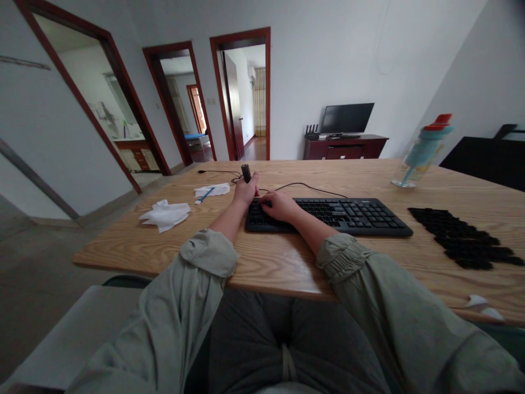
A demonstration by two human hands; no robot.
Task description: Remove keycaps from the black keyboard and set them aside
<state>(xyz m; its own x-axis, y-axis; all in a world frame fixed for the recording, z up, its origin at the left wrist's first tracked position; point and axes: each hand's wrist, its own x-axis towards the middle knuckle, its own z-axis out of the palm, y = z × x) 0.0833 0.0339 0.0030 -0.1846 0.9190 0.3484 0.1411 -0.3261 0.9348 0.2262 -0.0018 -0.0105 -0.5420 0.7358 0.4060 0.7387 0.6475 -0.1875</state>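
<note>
Here's the left hand (246, 190), out beyond the keyboard's left end, fingers curled closed around a small black object (245, 172) whose top pokes up above the grip. And the right hand (283, 207) is right there beside it, down on the left end of the black keyboard (363, 216), fingers bent over the keys; whether they pinch anything, I cannot tell. The keyboard lies flat across the middle of the table (283, 268), its long side facing the person, with a thin black cable (314, 187) snaking behind it.

Over on the left, a crumpled white tissue (166, 216) sits near the table's edge, and a blue stick (205, 195) lies across a flatter white tissue (221, 189). On the right, dark pieces (463, 238) spread in a ragged patch just beside the keyboard, while a clear bottle (418, 150) with a red-topped lid stands farther back.
</note>
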